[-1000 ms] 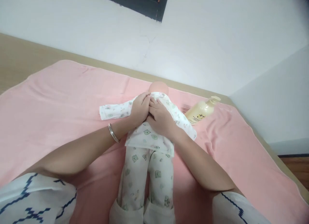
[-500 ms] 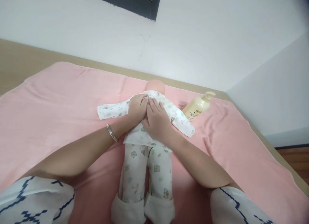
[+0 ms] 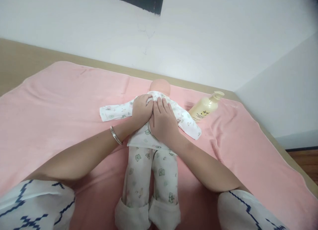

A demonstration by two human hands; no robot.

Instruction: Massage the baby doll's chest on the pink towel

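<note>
Lying on a pink blanket (image 3: 49, 117), the doll (image 3: 140, 157) wears a printed shirt (image 3: 140, 137) and matching trousers (image 3: 164, 187) with turned-up cuffs, its round head (image 3: 160, 86) pointing away from the person. On the doll's upper body, the left hand (image 3: 142, 110), a bangle (image 3: 115, 136) at its wrist, curves over the shirt; I cannot tell whether its fingers pinch any cloth. Just beside it, touching, the right hand (image 3: 165, 122) rests open and palm down on the doll, fingers toward the head. Compared with a second ago, these fingers are straighter, lie flatter and are less bunched against the left hand. A pump bottle (image 3: 205, 107) tilts just beside the doll's sleeve, on the right-hand side, unchanged.
</note>
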